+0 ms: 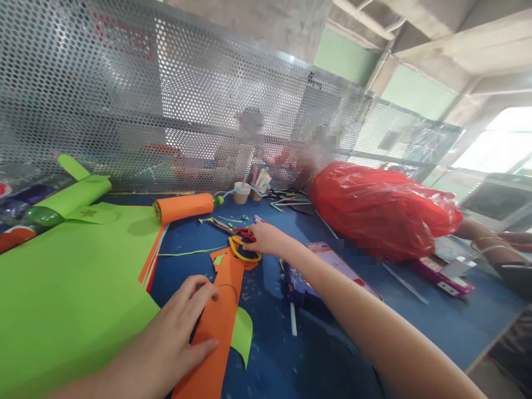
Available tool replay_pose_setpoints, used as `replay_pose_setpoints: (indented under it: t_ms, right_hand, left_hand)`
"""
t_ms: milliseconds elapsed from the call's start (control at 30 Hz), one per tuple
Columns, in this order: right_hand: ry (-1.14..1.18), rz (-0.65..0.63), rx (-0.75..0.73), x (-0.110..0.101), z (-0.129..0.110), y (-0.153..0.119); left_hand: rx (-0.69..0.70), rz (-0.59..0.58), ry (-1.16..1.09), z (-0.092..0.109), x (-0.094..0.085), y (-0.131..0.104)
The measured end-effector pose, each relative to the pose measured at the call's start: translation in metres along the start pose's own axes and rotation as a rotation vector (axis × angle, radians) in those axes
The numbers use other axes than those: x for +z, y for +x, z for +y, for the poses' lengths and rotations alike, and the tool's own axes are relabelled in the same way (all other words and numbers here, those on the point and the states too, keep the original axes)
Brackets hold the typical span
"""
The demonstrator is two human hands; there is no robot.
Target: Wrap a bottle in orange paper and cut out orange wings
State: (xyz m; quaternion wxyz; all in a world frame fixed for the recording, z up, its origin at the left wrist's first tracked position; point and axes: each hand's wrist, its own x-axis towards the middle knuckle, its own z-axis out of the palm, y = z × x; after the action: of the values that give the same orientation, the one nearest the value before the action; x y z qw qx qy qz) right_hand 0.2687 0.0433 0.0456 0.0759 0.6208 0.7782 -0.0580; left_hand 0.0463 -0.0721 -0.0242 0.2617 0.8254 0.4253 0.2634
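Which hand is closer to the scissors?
Right. The right hand is at the handle end of the scissors; the left hand is farther back, over the orange strip.

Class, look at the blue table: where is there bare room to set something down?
The broadest bare patch is on the table's right, between the right arm and purple box. Another lies between the green leaf and that arm. It is crowded around the scissors, with the right hand and orange paper there.
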Motion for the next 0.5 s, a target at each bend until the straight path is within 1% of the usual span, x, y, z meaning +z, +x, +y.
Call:
replay_pose_setpoints:
  t_ms: [133, 267, 333, 400, 433, 500]
  right_hand:
    - [0.101, -0.021, 0.009, -0.002, -0.005, -0.002]
    - [0.317, -0.031, 0.026, -0.008, -0.003, -0.004]
    - [0.476, -0.053, 0.026, -0.01, 0.001, -0.004]
    - [0.67, -0.079, 0.011, -0.009, 0.006, -0.005]
    - [0.778, -0.084, -0.005, -0.007, 0.008, -0.005]
    - [1.002, -0.064, -0.047, -0.003, 0.009, -0.005]
  left_hand:
    - [-0.038, 0.001, -0.113, 0.002, -0.003, 0.005]
    - [-0.055, -0.039, -0.199, 0.002, -0.006, 0.005]
    - [-0.056, -0.043, -0.246, 0.001, -0.007, 0.007]
    - [-0.07, -0.011, -0.31, 0.001, -0.009, 0.01]
    - [-0.099, -0.003, -0.364, 0.0, -0.01, 0.013]
    - [-0.198, -0.038, -0.533, 0.001, -0.015, 0.019]
